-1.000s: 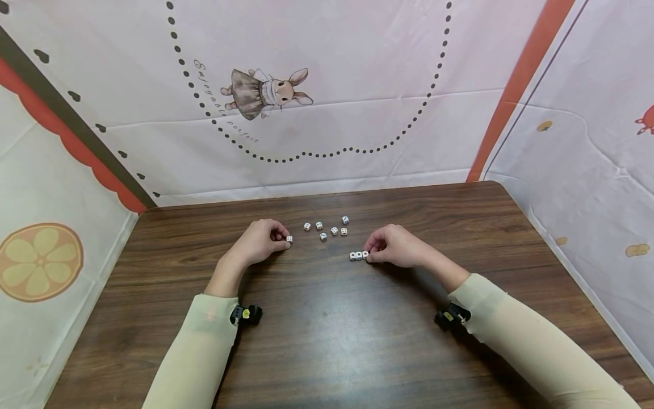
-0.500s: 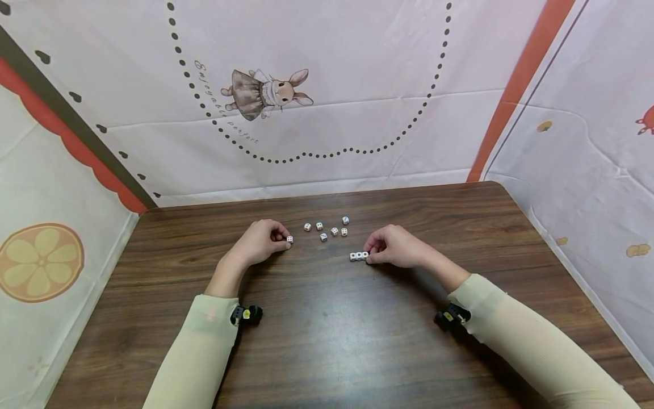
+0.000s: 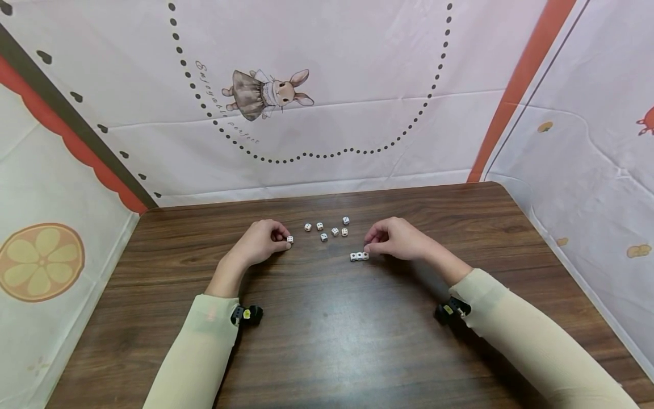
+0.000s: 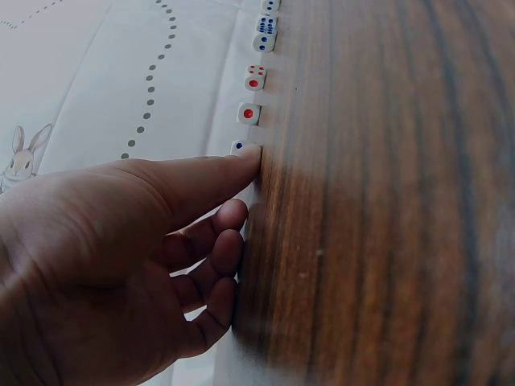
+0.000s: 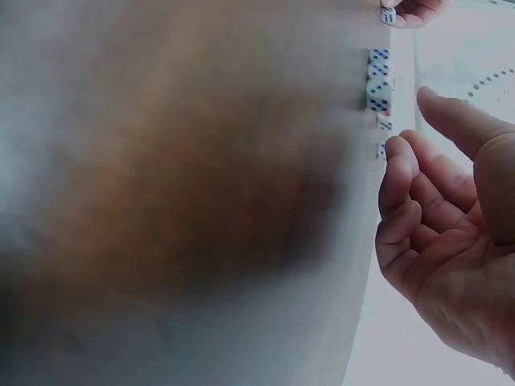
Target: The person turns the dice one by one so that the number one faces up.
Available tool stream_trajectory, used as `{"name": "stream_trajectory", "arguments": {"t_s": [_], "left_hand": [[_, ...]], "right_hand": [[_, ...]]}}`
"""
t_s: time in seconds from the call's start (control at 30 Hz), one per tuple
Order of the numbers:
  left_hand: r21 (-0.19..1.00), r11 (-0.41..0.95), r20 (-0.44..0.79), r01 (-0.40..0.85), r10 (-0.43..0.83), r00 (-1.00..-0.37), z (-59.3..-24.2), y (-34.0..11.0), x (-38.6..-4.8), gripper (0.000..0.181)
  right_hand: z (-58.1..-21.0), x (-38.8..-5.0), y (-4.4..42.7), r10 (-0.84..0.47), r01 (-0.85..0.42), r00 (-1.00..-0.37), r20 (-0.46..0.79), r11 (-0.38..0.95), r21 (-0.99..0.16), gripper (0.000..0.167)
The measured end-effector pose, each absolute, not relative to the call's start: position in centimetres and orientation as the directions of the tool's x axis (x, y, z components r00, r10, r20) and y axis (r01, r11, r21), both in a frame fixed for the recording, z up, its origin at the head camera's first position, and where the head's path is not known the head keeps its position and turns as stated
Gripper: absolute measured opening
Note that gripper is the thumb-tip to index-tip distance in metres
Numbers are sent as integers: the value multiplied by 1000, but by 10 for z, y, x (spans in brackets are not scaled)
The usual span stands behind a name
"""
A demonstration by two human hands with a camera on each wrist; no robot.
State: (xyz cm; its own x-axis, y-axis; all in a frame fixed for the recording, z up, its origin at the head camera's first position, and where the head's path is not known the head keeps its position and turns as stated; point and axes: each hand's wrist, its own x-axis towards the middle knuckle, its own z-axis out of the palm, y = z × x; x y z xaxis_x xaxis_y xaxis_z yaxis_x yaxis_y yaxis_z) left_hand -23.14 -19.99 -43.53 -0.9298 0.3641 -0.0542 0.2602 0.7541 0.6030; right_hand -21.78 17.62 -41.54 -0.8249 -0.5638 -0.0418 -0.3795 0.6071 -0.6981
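Observation:
My left hand (image 3: 258, 241) pinches a white die (image 3: 290, 240) on the table, at the left of the loose dice. In the left wrist view the thumb of the left hand (image 4: 121, 249) covers part of that die (image 4: 239, 146). Three dice stand in a touching row (image 3: 359, 257), each with one large dark pip on top. Just beyond the right end of this row is my right hand (image 3: 398, 238). In the right wrist view, the thumb and forefinger of the right hand (image 5: 459, 217) are apart, with nothing between them.
Several loose dice (image 3: 324, 237) lie scattered between the hands, farther back than the row. The brown wooden table (image 3: 327, 341) ends at a printed cloth wall (image 3: 357, 113) behind, with more cloth at both sides.
My right hand has let go of the row's right-hand die and risen slightly away from it. The left hand keeps its pinch on its die in the same place.

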Motion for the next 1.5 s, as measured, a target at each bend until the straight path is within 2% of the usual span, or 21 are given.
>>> {"name": "stream_trajectory", "arguments": {"t_s": [0.33,0.8,1.13,1.5], "left_hand": [[598,755,-47,269,368,-928,-434,-199,-231,8],[606,752,-55,260,365,-929,-433,-199,-231,9],[607,753,-54,254,358,-932,-433,-198,-231,10],[608,754,-57,249,354,-933,-433,-198,-230,9]], "right_hand": [[-415,-244,172,-521,-406,-853,13,649,-643,21],[-421,-273,153,-502,-392,-864,33,629,-671,28],[-422,-285,140,-534,-420,-845,22,637,-647,35],[-426,-293,130,-579,-479,-815,27,645,-595,29]]}}
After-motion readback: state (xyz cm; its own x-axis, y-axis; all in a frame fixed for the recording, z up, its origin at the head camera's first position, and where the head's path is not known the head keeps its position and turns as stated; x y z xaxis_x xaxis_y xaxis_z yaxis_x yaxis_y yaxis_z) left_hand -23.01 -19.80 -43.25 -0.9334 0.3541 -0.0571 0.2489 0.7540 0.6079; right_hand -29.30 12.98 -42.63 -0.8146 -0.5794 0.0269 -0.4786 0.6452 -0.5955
